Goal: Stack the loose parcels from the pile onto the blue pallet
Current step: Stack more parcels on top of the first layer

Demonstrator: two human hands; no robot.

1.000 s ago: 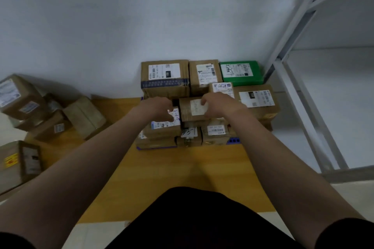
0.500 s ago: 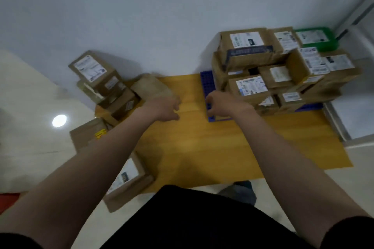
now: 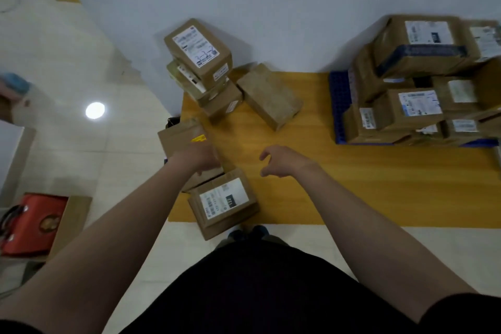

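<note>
At centre frame, both hands sit lower and nearer the body than half a second ago, and the view has swung left, so the pallet stack that was at upper right now lies at the 3 o'clock edge. The left hand [image 3: 199,156], which then hovered over bare mat, now rests on a tilted box [image 3: 180,137] with a yellow sticker at about 9 o'clock from centre; its fingers curl downward over the box top, but whether they actually grip it cannot be told. The right hand [image 3: 282,161] has left the pallet corner and hangs over the mat [image 3: 339,184] with fingers spread and loosely curled, holding nothing. Both forearms reach forward from the bottom corners, bare, with dark sleeves at the frame edge.

Just below the left hand, at 7 o'clock from centre, lies a labelled box [image 3: 223,202] overhanging the mat's near edge. Toward 11 o'clock the loose pile [image 3: 200,62] leans against the wall, with a plain box [image 3: 269,96] beside it at 12 o'clock. The blue pallet [image 3: 340,106] at 3 o'clock carries several stacked parcels [image 3: 406,108], blurred by motion. An orange bag [image 3: 29,225] sits at 8 o'clock on the floor.
</note>
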